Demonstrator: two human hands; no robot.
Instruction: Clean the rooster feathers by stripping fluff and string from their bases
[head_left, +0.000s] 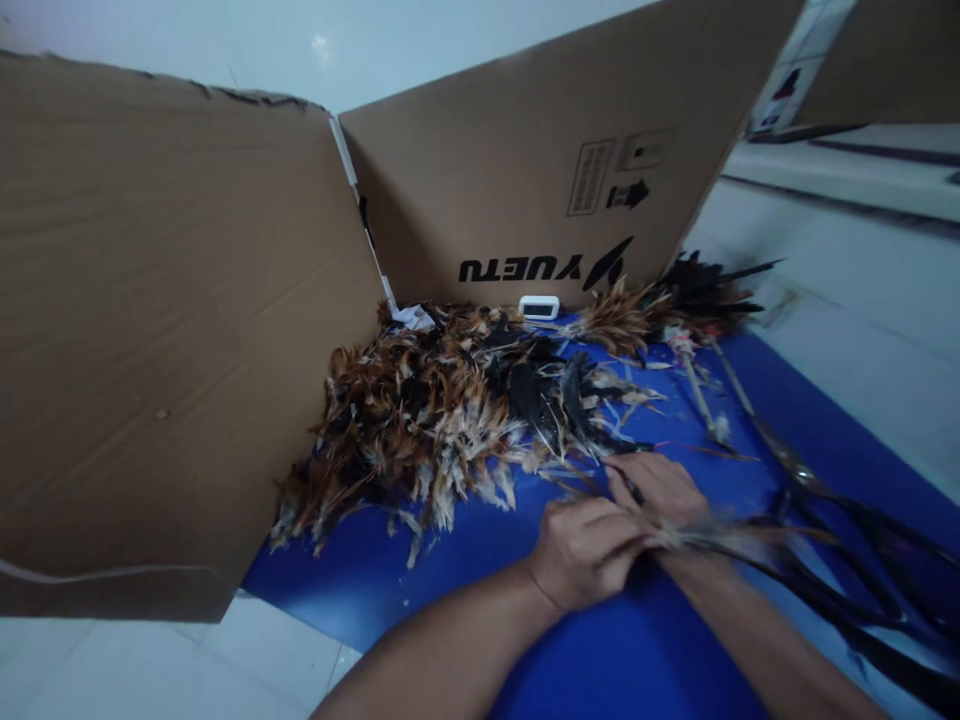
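Observation:
My left hand (589, 550) is closed around a small bundle of feathers (712, 537), whose tips fan out to the right and are smeared by motion. Just beyond it, my right hand (664, 488) is closed too, its thumb and fingers bent around a dark, thin feather stem between the two hands. What lies inside the fingers is mostly hidden. Past my hands, a broad pile of brown, black and whitish feathers (435, 410) lies on a blue mat (585, 655). Large scissors (802, 475) lie to the right, partly behind long dark feathers.
Tall cardboard panels (187, 330) wall off the left and back. A small white device with a dark screen (539, 307) stands against the back panel. A feather bunch (637, 315) and a pale stick (697, 390) lie at the right. Pale floor tiles (247, 650) surround the mat.

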